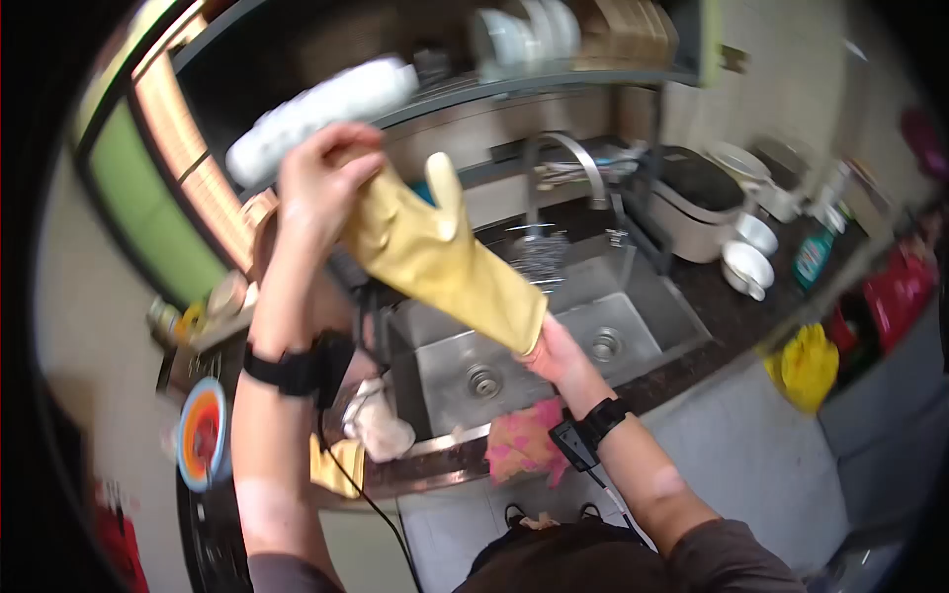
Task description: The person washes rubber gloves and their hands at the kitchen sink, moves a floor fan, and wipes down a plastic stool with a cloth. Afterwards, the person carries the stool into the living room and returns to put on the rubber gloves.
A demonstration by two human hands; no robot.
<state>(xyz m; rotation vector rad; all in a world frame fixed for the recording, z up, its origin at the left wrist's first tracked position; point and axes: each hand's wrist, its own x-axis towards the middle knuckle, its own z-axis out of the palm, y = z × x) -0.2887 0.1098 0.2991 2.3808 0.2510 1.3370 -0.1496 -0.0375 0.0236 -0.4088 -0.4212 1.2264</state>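
A yellow rubber glove point(445, 262) is stretched at a slant above the sink, its thumb pointing up. My left hand point(328, 178) is closed on the glove's finger end, pinching it between thumb and fingers. At the cuff is my right hand point(557, 356), gripping the edge; its fingertips are hidden by the glove. Below lies a steel double sink point(539, 368). A second yellow glove or cloth point(336, 466) hangs over the counter's front edge. Dark straps with small boxes sit on both wrists.
A curved faucet point(568, 148) rises behind the sink, near a wire rack point(541, 259). A pink cloth point(524, 443) hangs at the front edge. To the right stand white cups point(746, 269) and a green bottle point(813, 257); an orange bowl point(203, 435) is at left. Overhead runs a shelf point(534, 87).
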